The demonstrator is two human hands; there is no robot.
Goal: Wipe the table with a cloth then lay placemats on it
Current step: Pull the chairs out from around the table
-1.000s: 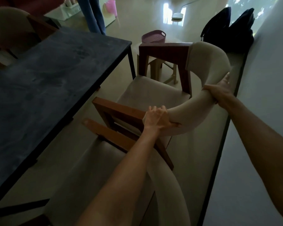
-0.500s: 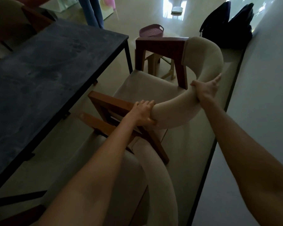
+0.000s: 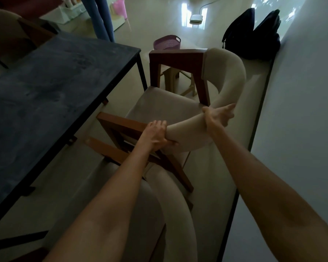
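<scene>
Two bare forearms enter from the lower frame edge. No sleeves are visible. The left hand [image 3: 155, 136] and right hand [image 3: 219, 115] carry no gloves.

Both hands [image 3: 155, 133] curled, arms outstretched

This is a dining area in a home. A long dark desk [image 3: 51, 95] on thin black metal legs stands on a pale, glossy tiled floor [image 3: 159, 21], with upholstered cream chairs [image 3: 170, 108] on wooden frames drawn up beside it and another chair [image 3: 9, 33] at its far side. Household odds lie about: a lilac plastic basket [image 3: 167, 42] on the floor, dark backpacks [image 3: 252, 35] slumped against a plain white wall [image 3: 301, 110], and a low shelf with bottles [image 3: 72, 4] in the far corner.
</scene>
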